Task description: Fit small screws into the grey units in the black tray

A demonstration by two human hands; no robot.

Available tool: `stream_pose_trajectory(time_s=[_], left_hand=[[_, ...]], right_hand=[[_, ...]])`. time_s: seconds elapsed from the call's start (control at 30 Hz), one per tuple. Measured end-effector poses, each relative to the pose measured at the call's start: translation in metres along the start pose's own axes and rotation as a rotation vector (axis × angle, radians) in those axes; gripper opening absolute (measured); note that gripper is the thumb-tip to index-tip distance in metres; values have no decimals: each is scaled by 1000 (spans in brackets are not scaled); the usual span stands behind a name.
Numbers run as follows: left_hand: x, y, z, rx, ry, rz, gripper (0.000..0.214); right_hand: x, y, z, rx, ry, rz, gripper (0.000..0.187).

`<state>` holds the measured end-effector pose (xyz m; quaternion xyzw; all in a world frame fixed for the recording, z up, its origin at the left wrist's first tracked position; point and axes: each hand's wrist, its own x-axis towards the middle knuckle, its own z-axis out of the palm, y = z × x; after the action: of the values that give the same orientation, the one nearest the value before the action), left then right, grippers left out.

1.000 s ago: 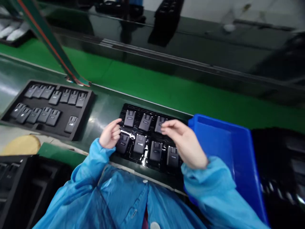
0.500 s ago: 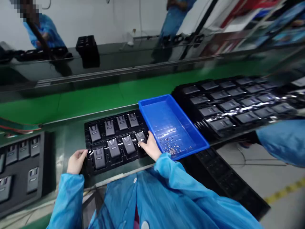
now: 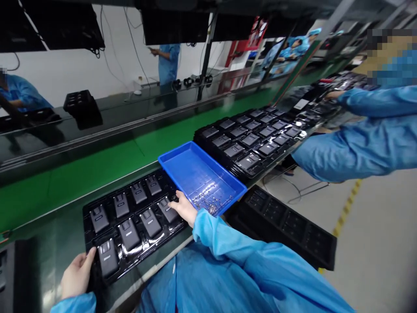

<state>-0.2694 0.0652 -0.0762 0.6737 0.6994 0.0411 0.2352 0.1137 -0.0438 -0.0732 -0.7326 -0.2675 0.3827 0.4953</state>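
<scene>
A black plastic tray (image 3: pixel 87 213) with several dark grey clip-like parts (image 3: pixel 130 232) in its pockets lies on the bench edge in front of me. My left hand (image 3: pixel 76 276) grips the tray's near left corner. My right hand (image 3: pixel 185 208) rests on the tray's right end, fingers on the rim beside the nearest part. Both sleeves are blue.
A blue bin (image 3: pixel 202 178) with small metal pieces (image 3: pixel 211 204) sits right of the tray. Beyond it is a stack of black trays (image 3: pixel 254 139) full of parts. An empty black tray (image 3: pixel 286 226) lies lower right. A co-worker's blue sleeve (image 3: pixel 352 148) reaches in at right.
The view has swung to the right and up. My hands went from picking over the parts to the tray's two ends, and the tray now sits lower left in view.
</scene>
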Motion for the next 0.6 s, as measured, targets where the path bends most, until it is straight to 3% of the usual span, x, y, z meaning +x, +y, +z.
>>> stream_pose_trajectory(time_s=[0.17, 0.27, 0.37, 0.6], left_hand=[[16, -19, 1, 64, 36, -75, 52], [25, -33, 5, 17, 106, -98, 53], [30, -43, 6, -17, 156, -120, 53], [25, -37, -13, -62, 132, -137, 48]], right_hand=[[0, -11, -1, 158, 12, 132, 71], [3, -15, 6, 236, 3, 145, 46], [4, -17, 13, 303, -90, 138, 17], [0, -17, 22, 323, -111, 108, 16]])
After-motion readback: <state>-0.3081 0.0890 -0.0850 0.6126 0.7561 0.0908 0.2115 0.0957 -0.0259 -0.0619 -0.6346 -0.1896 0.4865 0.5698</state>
